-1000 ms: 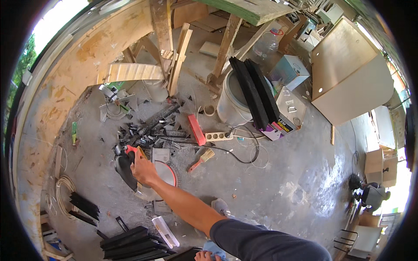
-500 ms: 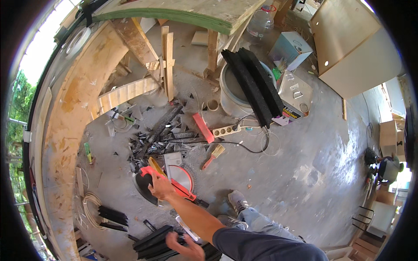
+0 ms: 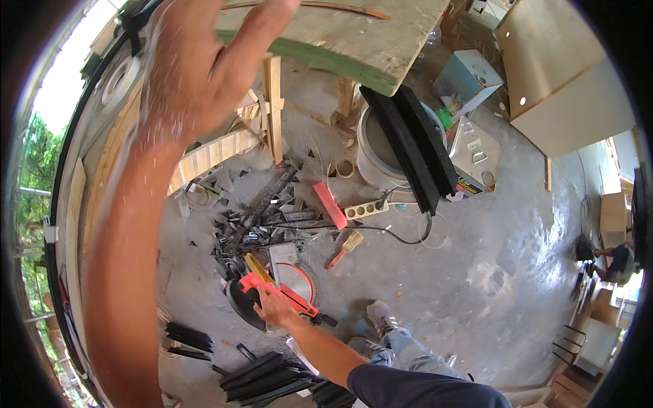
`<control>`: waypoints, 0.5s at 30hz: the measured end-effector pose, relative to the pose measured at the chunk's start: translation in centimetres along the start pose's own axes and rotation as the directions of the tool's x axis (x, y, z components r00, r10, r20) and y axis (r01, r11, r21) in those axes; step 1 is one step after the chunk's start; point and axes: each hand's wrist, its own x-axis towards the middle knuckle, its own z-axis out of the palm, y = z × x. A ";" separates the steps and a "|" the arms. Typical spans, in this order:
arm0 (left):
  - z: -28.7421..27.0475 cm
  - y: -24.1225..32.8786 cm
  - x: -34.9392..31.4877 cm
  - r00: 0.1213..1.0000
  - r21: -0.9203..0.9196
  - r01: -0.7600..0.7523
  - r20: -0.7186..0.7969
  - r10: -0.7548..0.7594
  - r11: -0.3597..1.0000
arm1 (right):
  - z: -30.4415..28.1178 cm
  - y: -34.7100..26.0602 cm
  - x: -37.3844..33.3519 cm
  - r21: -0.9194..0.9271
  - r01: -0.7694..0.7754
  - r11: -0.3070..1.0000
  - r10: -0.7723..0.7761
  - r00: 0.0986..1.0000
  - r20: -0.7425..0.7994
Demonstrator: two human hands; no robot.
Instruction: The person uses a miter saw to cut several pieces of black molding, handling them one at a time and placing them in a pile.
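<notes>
My right hand point(image 3: 275, 308) is wrapped round the handle of a red and black miter saw point(image 3: 292, 297) on the floor. Beside the hand, the saw's round toothed blade point(image 3: 296, 283) shows next to a grey metal piece. Raised close to the camera at the upper left, my left hand point(image 3: 190, 78) holds nothing visible, with its thumb stretched out; the upper frame edge cuts off the other fingers. Black channel-shaped strips point(image 3: 262, 381) lie in a bundle below the saw. Small black offcuts point(image 3: 255, 228) are heaped just beyond it.
A paintbrush point(image 3: 345, 250), a red block point(image 3: 330, 204) and a power strip point(image 3: 365, 209) lie right of the offcuts. Long black profiles point(image 3: 408, 149) rest across a white bucket point(image 3: 367, 153). The wooden tabletop point(image 3: 340, 41) juts in overhead. Another person point(image 3: 617, 264) is at the far right.
My left hand has risen from beside the black strips to the upper left, close to the camera. My right hand stays on the saw handle. The view has shifted slightly.
</notes>
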 end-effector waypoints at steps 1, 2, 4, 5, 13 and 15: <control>1.2 -0.9 1.3 1.000 -0.074 0.007 -0.004 -0.007 0.997 | 0.0 -0.5 -0.1 -0.018 -0.012 1.000 0.012 1.000 0.019; 2.1 -1.4 1.9 1.000 -0.120 0.006 0.000 -0.006 0.993 | -0.1 -0.5 -0.1 -0.038 -0.032 0.999 0.033 0.999 0.033; 2.9 -2.6 2.3 0.990 -0.164 0.079 0.130 -0.058 0.983 | -0.1 -0.9 -0.3 -0.033 -0.003 0.999 0.004 0.999 0.051; 3.3 -2.9 2.6 0.963 -0.164 0.147 0.248 -0.103 0.975 | -0.6 -1.0 -0.4 -0.050 0.019 0.999 -0.016 0.998 0.065; 6.4 -3.7 3.7 0.943 -0.210 -0.099 0.293 0.160 0.973 | -2.1 -2.7 1.4 0.103 -0.077 0.992 0.053 0.975 0.217; 7.1 -3.6 3.8 0.942 -0.211 -0.089 0.300 0.151 0.973 | -2.1 -2.9 2.3 0.125 -0.074 0.989 0.054 0.986 0.157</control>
